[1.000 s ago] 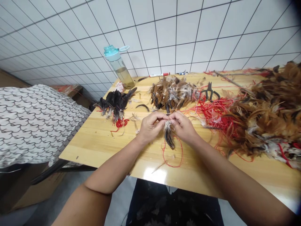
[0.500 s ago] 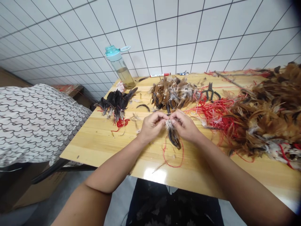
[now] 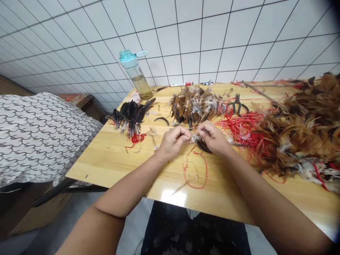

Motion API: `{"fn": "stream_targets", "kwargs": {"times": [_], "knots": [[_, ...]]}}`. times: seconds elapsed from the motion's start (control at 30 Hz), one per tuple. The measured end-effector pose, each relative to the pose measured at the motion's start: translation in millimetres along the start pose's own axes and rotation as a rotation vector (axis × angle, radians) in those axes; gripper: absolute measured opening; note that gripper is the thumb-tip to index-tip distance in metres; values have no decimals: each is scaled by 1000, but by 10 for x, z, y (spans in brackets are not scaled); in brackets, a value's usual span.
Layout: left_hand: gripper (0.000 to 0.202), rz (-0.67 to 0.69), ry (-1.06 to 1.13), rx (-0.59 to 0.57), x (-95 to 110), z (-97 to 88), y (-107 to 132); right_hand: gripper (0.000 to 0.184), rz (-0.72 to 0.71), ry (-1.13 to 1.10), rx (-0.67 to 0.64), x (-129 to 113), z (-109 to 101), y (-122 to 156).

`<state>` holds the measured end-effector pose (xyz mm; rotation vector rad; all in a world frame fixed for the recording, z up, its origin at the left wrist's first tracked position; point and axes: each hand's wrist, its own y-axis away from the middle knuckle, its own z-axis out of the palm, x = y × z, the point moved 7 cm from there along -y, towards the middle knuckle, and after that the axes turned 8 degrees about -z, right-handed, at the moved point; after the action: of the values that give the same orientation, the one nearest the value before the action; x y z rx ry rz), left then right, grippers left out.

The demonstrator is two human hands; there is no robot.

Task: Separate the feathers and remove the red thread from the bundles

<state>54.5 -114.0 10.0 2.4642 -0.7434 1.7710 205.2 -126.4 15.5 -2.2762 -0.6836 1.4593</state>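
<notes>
a: left hand?
b: closed to a narrow pinch, fingertips on the pale fluffy end of a tuft of dark feathers.
a: and right hand?
b: curled around the same tuft, thumb on top, with dark tips out underneath toward the wrist.
a: whereabouts of the tuft?
b: between both hands, just above the table, near the front middle, almost flat.
a: below it?
b: loop of red thread on the wood, with one end up toward the hands; cannot tell whether tied to the tuft.
a: farther back?
b: brown pile right behind the hands; black pile off to the left, red scrap just beside; pliers past the right hand, next to a red tangle.
a: right side?
b: big brown heap along the table edge, with red strands mixed in.
a: by the wall?
b: bottle with a teal lid, upright at the back left corner; marker flat along the back edge.
a: off the table?
b: patterned cloth to the left, well apart from both hands.
</notes>
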Motion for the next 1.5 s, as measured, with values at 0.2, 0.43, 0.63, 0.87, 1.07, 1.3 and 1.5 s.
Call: {"fn": "stream_targets", "kwargs": {"times": [0.2,0.43,0.63,0.87,1.07,1.3,1.5], "knots": [[7,36,-44,-38,65,2,-4,9,126,-99,6,76,-72,13],[11,-12,44,-51,5,-1,-23,9,213,-165,-99,108,-17,27],[16,-106,249,-75,-53,39,-48,17,272,-44,-203,90,13,45],[20,-136,294,-76,-63,41,-48,20,238,-54,-218,77,19,44],[25,-141,324,-111,-41,82,-43,23,92,336,-405,-47,105,25],[28,-116,344,-111,-66,90,-43,30,27,879,-538,-177,175,73],[29,-102,338,-71,-31,52,-20,35,-4,990,-567,-207,220,92]]}}
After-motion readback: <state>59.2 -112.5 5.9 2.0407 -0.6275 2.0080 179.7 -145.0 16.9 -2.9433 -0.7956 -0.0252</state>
